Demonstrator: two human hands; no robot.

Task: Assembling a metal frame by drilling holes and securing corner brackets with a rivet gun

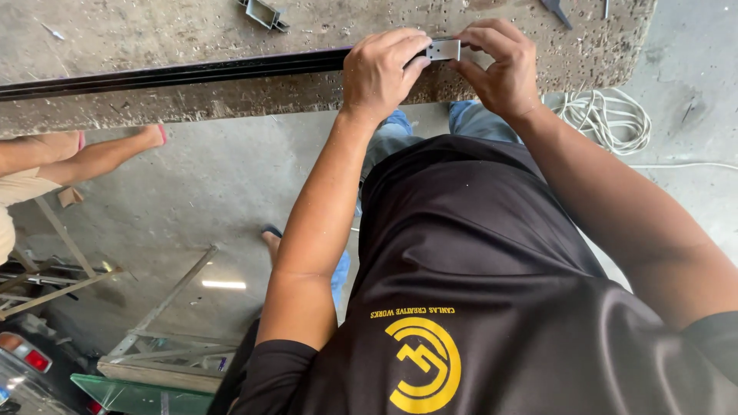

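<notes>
Nearest to me is my own black shirt with a yellow round emblem on the chest, and below it the grey concrete floor, smooth and stained. My blue jeans show just under the near edge of the workbench. On the floor off my left side stand some pale metal frames, a green sheet and the corner of a vehicle with a red light. Another person's bare leg reaches in from that side, close to the bench's near edge. Off my right side a coil of white cord lies on the floor beside the bench's near right corner.

The workbench is rough, pitted and speckled, grey-brown, worn along its near edge. A long black rail lies along that edge, running from the far left to my hands. My left hand is closed over the end of the rail, fingers curled tight on top. My right hand pinches a small silver metal bracket between thumb and fingers, held right at the rail's end, touching it; my left fingertips meet it too.

Farther back on the bench, a small grey metal channel piece lies near the far edge, and dark tool tips poke in near the far right corner.
</notes>
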